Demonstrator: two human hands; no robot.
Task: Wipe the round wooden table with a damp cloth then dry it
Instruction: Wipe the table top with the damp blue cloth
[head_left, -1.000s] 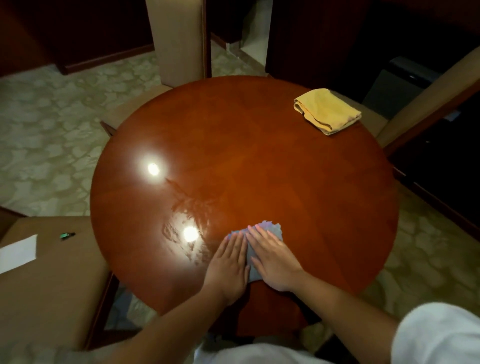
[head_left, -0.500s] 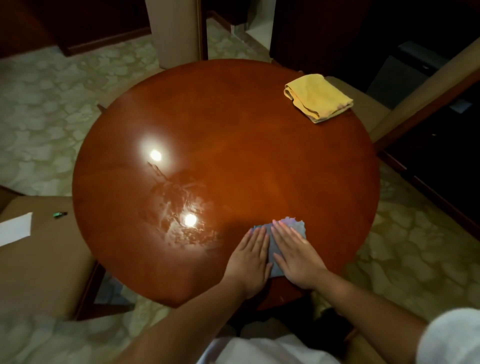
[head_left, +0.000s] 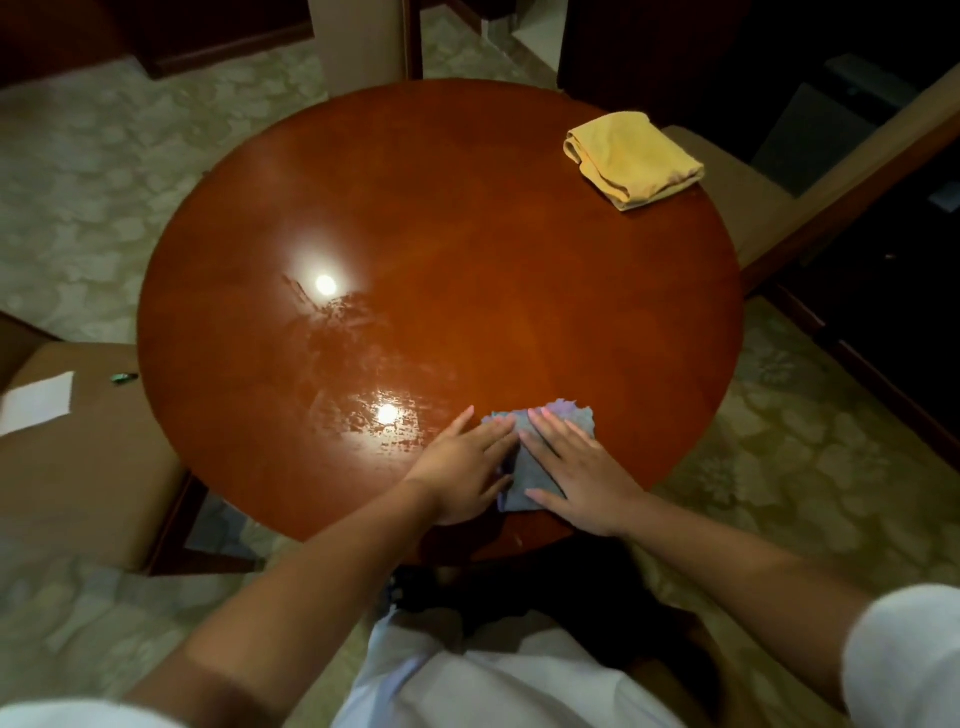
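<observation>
Head view: crumpled grey-blue cloth (head_left: 524, 467), ragged-edged.

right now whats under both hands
A grey cloth lies flat under the left hand and right hand, on the wooden table. The table beneath it is hidden.

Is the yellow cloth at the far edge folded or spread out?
Folded. The yellow cloth lies as a compact stack with layered edges showing along its near-left side, on the table.
</observation>
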